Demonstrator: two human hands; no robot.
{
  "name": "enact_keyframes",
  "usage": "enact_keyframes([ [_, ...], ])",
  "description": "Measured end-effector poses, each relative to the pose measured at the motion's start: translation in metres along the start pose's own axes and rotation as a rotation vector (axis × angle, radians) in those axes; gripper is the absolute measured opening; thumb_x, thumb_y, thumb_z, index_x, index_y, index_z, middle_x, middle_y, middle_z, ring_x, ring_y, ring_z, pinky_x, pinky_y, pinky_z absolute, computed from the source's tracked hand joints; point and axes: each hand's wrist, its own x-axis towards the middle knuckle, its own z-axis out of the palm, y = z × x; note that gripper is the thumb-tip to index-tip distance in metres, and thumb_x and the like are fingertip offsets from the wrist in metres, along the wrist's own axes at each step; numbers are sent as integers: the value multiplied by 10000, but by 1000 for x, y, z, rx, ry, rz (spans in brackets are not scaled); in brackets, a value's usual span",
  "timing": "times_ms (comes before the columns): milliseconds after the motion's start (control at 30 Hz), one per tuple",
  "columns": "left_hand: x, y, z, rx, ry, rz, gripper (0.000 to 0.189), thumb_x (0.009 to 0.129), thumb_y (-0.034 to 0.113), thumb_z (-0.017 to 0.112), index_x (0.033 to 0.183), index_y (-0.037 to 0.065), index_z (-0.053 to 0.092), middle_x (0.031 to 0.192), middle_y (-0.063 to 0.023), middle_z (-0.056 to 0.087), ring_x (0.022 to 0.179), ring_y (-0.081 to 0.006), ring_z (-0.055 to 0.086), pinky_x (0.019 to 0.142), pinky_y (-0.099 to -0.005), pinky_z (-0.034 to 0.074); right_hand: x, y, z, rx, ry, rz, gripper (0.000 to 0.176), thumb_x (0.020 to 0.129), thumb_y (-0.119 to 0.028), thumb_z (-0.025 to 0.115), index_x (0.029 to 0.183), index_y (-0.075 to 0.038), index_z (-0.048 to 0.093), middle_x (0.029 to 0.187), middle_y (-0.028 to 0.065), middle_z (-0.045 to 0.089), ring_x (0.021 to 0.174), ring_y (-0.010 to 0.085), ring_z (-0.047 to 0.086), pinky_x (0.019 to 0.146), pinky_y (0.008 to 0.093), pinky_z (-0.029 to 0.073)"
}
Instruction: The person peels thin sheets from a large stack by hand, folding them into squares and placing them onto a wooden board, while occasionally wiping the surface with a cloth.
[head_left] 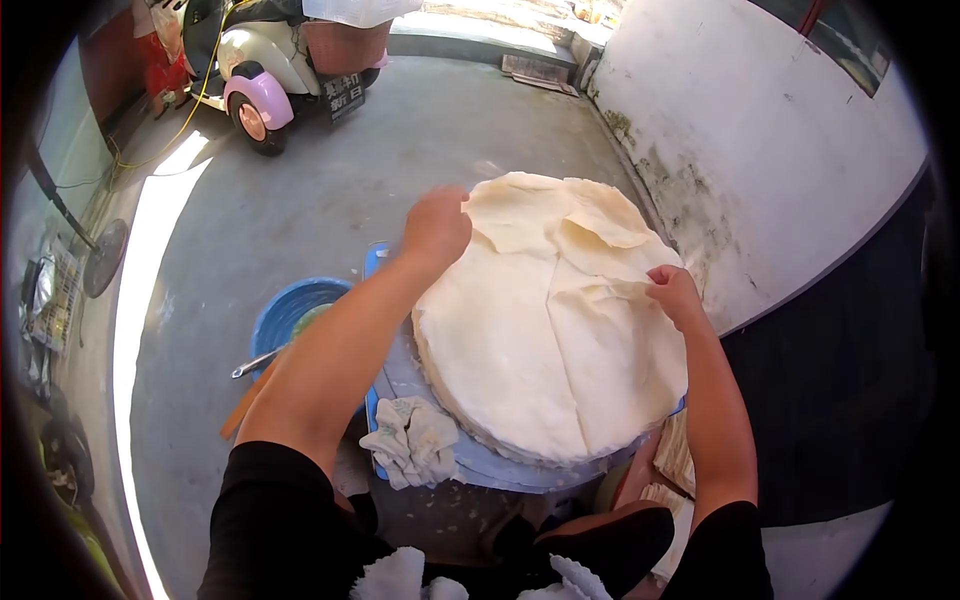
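Note:
A large round stack of pale, thin sheets (490, 350) lies on a blue-edged board or table (510, 475) in front of me. My left hand (438, 226) is closed at the upper left rim of the stack, its fingertips on a sheet's edge. At the right side, my right hand (674, 292) pinches the edge of a sheet that is partly lifted and wrinkled. Folded and overlapping pieces show near the top of the stack. A crumpled pale cloth (410, 440) rests at the board's lower left corner.
Left of the board stands a blue basin (275, 320) with a metal handle across its rim. A scooter with a pink fender (262, 98) is at the upper left. A stained white wall (740, 150) runs along the right. Stacked pieces (675, 455) lie at lower right.

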Motion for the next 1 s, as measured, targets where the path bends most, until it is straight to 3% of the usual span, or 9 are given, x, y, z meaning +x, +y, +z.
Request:
enact_keyframes([
  [33, -4, 8, 2, 82, 70, 250, 251, 828, 48, 633, 1076, 62, 671, 1093, -131, 674, 1031, -312, 628, 858, -408, 506, -3, -8, 12, -337, 180, -179, 258, 769, -70, 702, 1024, -36, 722, 1022, 107, 711, 952, 273, 680, 849, 357, 537],
  [67, -8, 15, 5, 161, 140, 499, 300, 816, 33, 635, 1115, 59, 653, 1149, -133, 662, 1091, -324, 606, 879, -413, 495, -4, -17, 23, -335, 190, -275, 284, 773, -101, 705, 1052, -45, 718, 1097, 123, 690, 1023, 300, 653, 907, 374, 513],
  [267, -24, 53, 38, 181, -359, 492, 404, 839, 133, 699, 1216, 19, 608, 1294, -143, 589, 1202, -322, 559, 1003, -411, 481, -7, -98, 85, -354, -51, -314, 424, 801, -284, 744, 1132, -27, 684, 1179, 159, 646, 1103, 314, 617, 959, 404, 497],
  [333, -20, 51, 52, 195, -384, 507, 484, 835, 184, 729, 1267, 21, 585, 1346, -151, 556, 1228, -313, 549, 1049, -402, 461, -3, -105, 103, -533, 126, -423, 430, 804, -305, 768, 1138, -43, 699, 1115, 140, 672, 1049, 310, 641, 936, 390, 504],
  [600, -4, 62, 72, 282, -347, 577, 480, 810, 301, 766, 1174, 26, 618, 1174, -126, 633, 1143, -294, 578, 962, -408, 473, 38, -101, 97, -525, 63, -362, 199, 810, -199, 672, 932, -53, 728, 861, 150, 698, 842, 330, 680, 736, 446, 535],
  [800, 28, 65, 102, 185, -189, 490, 232, 870, 286, 688, 910, 58, 671, 931, -151, 669, 931, -327, 637, 825, -451, 504, 81, -97, 70, -99, -21, -334, 141, 857, -137, 619, 878, -18, 692, 716, 110, 679, 665, 252, 662, 623, 388, 513],
  [833, 36, 68, 102, 43, -191, 369, 199, 899, 240, 620, 870, 54, 684, 885, -172, 679, 881, -357, 643, 785, -473, 506, 82, -103, 56, 66, -66, -262, 134, 895, -136, 617, 866, -18, 674, 678, 56, 631, 600, 170, 595, 551, 336, 468],
  [867, 46, 70, 101, 43, -198, 369, 199, 899, 240, 620, 870, 54, 684, 885, -172, 679, 881, -357, 643, 785, -473, 506, 81, -107, 42, 232, -109, -188, 147, 934, -135, 614, 854, -19, 655, 641, 2, 583, 535, 88, 529, 480, 283, 424],
  [1000, 86, 61, 93, 4, -156, 165, 197, 904, 177, 573, 971, 46, 704, 994, -164, 711, 958, -351, 664, 810, -442, 531, 87, -55, -21, 339, 103, -69, 116, 900, -131, 629, 868, -23, 656, 697, 15, 604, 543, 118, 565, 494, 305, 470],
])
